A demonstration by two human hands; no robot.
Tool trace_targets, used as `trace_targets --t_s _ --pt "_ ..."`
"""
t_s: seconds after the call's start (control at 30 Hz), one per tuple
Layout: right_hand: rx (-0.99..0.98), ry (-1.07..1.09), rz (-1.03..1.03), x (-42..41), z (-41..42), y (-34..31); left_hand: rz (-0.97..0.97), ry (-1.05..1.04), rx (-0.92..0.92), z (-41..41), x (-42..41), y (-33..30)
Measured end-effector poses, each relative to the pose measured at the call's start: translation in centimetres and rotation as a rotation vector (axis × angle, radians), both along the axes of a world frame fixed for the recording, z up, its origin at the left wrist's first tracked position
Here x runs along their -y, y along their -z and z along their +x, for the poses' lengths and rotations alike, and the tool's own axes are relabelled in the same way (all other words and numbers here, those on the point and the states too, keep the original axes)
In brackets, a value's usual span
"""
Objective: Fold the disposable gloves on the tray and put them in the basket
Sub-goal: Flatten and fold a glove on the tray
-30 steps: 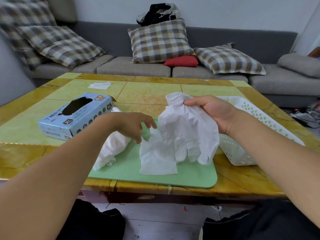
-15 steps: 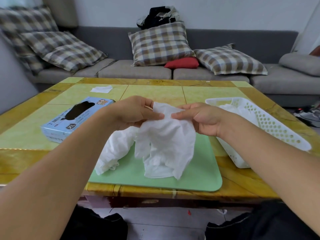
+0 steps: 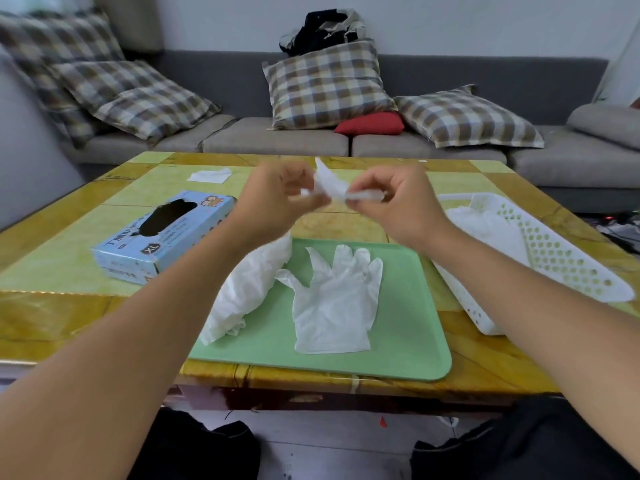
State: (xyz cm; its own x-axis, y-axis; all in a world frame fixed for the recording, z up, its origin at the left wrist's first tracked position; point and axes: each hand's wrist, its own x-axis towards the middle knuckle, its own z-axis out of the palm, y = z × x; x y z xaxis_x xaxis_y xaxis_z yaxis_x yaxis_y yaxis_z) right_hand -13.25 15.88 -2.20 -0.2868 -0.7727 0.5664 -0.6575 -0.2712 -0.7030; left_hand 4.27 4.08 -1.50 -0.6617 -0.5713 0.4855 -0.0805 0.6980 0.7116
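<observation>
Above the yellow-green tiled counter (image 3: 69,282), the left hand (image 3: 277,199) and right hand (image 3: 391,202) each keep a pinching grip on a bunched white disposable glove (image 3: 329,183), blurred, apparently stretched between them, while another flat white glove (image 3: 334,303) lies on the pale green plastic tray (image 3: 408,327) beside the white perforated plastic basket (image 3: 554,258).

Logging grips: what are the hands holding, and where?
Both the left hand and right hand pinch one bunched glove by opposite ends, above the tray.

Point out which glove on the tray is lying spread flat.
The flat glove in the middle of the green tray, fingers splayed away from the person. The glove pile at the tray's left edge is bunched up.
</observation>
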Motion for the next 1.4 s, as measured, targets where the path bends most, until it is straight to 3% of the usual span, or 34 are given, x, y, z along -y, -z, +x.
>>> trace_targets --t_s 0.13,0.23,0.57,1.0,1.23,1.4 --pt "-0.202 -0.114 0.364 -0.7 0.8 4.0 0.011 0.14 0.501 1.4 0.9 5.4" --pt "-0.303 -0.192 0.535 -1.2 1.6 5.5 -0.034 0.213 0.698 2.4 1.1 7.1" --pt "-0.36 -0.294 0.768 -1.6 1.2 5.0 -0.148 0.335 0.668 2.3 -0.1 5.3" --pt "-0.335 -0.448 1.026 -2.5 1.9 5.3 -0.096 0.443 1.045 1.9 -1.5 5.4" --pt "-0.533 -0.391 0.977 -2.6 3.1 5.8 -0.007 0.448 1.128 2.2 -1.9 5.1" --pt "-0.602 -0.397 0.941 -2.6 3.4 5.8 -0.045 0.434 1.165 1.8 -2.5 4.8"
